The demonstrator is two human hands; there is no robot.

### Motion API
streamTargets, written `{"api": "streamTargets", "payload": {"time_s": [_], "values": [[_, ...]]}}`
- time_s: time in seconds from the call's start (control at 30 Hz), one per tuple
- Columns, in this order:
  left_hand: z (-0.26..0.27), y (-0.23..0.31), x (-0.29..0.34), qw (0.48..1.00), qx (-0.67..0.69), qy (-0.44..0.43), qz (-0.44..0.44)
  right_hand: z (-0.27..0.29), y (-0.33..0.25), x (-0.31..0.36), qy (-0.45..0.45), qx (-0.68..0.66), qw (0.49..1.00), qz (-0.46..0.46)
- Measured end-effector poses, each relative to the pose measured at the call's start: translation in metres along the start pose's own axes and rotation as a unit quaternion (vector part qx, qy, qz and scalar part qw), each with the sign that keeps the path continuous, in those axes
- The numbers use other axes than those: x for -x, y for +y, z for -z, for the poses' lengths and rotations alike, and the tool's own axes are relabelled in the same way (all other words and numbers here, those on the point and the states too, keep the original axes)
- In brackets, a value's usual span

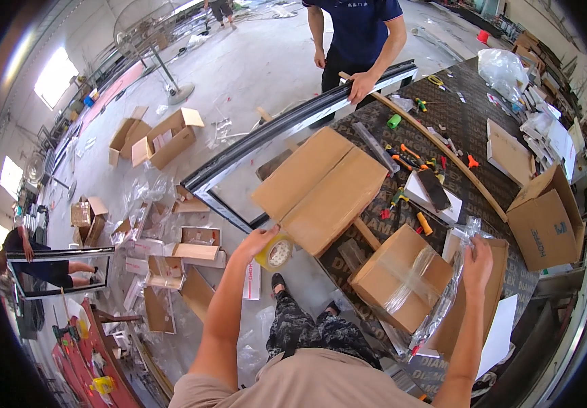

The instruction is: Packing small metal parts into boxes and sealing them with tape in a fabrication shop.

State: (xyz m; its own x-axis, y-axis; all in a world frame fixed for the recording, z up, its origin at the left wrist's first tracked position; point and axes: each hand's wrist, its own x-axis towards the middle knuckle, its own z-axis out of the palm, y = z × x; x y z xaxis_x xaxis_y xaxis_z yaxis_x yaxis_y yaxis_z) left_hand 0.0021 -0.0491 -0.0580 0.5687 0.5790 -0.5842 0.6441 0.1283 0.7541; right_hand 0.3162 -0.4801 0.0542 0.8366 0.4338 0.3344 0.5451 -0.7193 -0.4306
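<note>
At ten o'clock of the view, an open cardboard carton (169,141) stands on the floor (239,75). More to the right, the left hand (256,243) is clamped on a roll of yellowish packing tape (278,253). At two o'clock from this hand lies a large closed carton (320,187); whether the fingertips touch its corner, I cannot tell. Near twelve o'clock, a co-worker in a dark blue shirt (354,30) has one hand at a black window frame (273,129). At four o'clock, a smaller carton (402,275), with clear tape across it, sits on the dark tabletop (467,136); hand tools (410,155) lie at its twelve o'clock. At its three o'clock, the right hand (478,264), well apart from the left, is closed on a crumpled clear plastic strip (436,319). Farther right, at three o'clock, stands a taller carton (545,228).
</note>
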Motion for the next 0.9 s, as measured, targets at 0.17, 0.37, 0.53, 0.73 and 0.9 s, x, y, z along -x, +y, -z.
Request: {"api": "streamTargets", "payload": {"time_s": [0.17,0.37,0.53,0.73,0.9], "values": [[-0.003,-0.004,0.006,0.999,-0.001,0.031,-0.011,0.02,-0.139,-0.022,-0.041,-0.139,0.981,0.126],[-0.003,0.008,0.003,1.0,0.009,-0.012,0.017,-0.045,-0.26,-0.043,-0.182,-0.122,0.912,0.348],[-0.01,-0.009,-0.008,1.0,0.002,0.002,-0.002,-0.145,-0.329,-0.019,-0.231,-0.004,0.892,0.388],[-0.015,-0.017,0.011,0.997,-0.026,0.021,-0.076,-0.2,-0.326,0.014,-0.191,0.063,0.923,0.328],[0.012,-0.034,0.023,0.972,0.183,-0.122,-0.081,-0.205,-0.343,0.022,-0.217,0.093,0.93,0.281]]}}
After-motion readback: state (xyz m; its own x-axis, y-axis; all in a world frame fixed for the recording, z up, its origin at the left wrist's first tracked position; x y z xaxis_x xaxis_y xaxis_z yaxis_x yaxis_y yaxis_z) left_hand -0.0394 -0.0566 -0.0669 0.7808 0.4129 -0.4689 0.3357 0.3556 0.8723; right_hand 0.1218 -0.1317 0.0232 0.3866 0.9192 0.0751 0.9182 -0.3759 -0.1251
